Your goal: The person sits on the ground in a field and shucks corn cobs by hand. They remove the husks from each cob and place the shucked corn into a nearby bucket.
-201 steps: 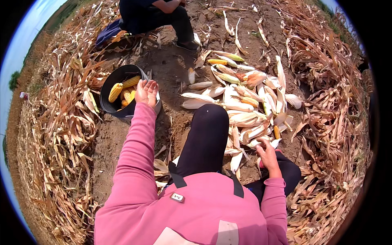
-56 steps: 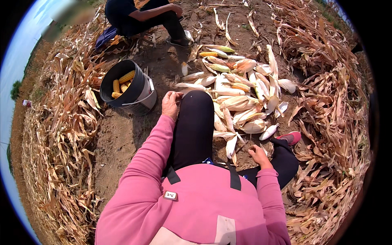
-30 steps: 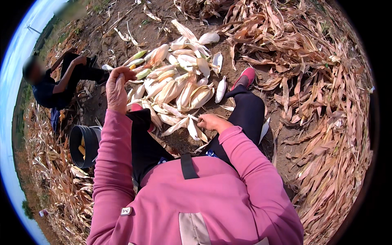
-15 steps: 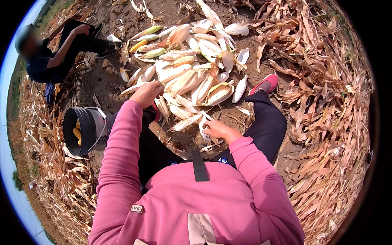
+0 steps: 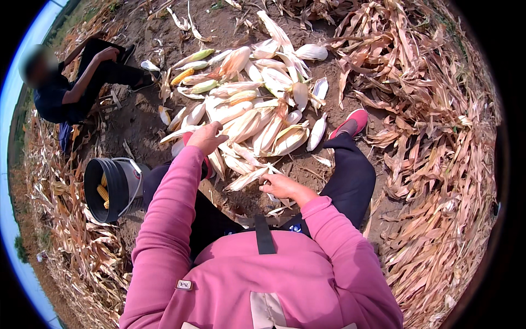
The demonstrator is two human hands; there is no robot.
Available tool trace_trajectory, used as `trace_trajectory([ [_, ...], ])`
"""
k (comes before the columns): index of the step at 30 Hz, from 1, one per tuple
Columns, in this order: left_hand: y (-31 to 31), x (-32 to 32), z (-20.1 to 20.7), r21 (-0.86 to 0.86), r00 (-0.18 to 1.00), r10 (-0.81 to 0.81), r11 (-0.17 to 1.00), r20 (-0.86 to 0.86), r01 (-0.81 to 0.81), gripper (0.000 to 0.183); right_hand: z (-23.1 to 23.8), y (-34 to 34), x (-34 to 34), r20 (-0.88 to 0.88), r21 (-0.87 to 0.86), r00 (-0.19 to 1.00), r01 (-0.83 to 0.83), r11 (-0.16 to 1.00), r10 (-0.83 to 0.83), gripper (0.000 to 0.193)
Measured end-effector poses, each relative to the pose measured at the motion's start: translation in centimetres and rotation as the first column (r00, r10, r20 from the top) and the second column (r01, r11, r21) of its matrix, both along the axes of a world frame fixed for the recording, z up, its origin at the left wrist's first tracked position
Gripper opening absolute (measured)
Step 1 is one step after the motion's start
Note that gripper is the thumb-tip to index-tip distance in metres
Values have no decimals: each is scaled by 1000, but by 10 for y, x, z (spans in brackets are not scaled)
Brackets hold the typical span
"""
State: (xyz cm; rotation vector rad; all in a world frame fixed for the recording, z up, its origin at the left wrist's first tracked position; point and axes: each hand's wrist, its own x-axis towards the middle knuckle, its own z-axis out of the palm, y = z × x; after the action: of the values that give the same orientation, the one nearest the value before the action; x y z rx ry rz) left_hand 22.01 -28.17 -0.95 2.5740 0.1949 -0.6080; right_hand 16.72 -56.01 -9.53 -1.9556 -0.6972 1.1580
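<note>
Several pale-husked ears of corn (image 5: 241,116) lie heaped on the soil in front of me. At the heap's near left edge is my left hand (image 5: 206,138); its fingers are half bent with a gap between them, and nothing shows in them. My right hand (image 5: 279,185) is curled, back upward, beside a husked ear (image 5: 246,179) at the heap's near end. Under its fingers a small whitish piece (image 5: 272,197) peeks out; whether they grip it is hidden.
A dark bucket (image 5: 112,164) with a white handle lies tipped to my left, yellow cobs (image 5: 103,192) inside. Dry stalks and leaves (image 5: 433,181) cover the ground on the right. Another person (image 5: 71,82) sits at the far left. My red shoes (image 5: 355,122) flank the heap.
My left hand has moved slightly nearer and its fingers have loosened. The right hand has shifted left and down; the white husk that showed at its fingertips is now mostly out of sight.
</note>
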Motion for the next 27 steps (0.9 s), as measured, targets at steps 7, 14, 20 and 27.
trace_trajectory([
  [7, -12, 25, -126, -183, 940, 341, 925, 10, -334, 43, 24, -9, 4, 65, -34, 997, 54, 998, -52, 35],
  [14, 9, 44, -238, -188, 858, 487, 869, 163, -457, 30, 36, -11, 2, -8, 88, 998, 58, 994, -57, 32],
  [20, -1, 44, -260, -165, 880, 463, 881, 103, -444, 30, 49, -11, 9, -168, 136, 985, 74, 988, -50, 31],
  [27, -22, 59, -228, -213, 761, 604, 732, -237, -647, 46, 59, -13, 17, -174, 119, 983, 73, 990, -52, 30],
])
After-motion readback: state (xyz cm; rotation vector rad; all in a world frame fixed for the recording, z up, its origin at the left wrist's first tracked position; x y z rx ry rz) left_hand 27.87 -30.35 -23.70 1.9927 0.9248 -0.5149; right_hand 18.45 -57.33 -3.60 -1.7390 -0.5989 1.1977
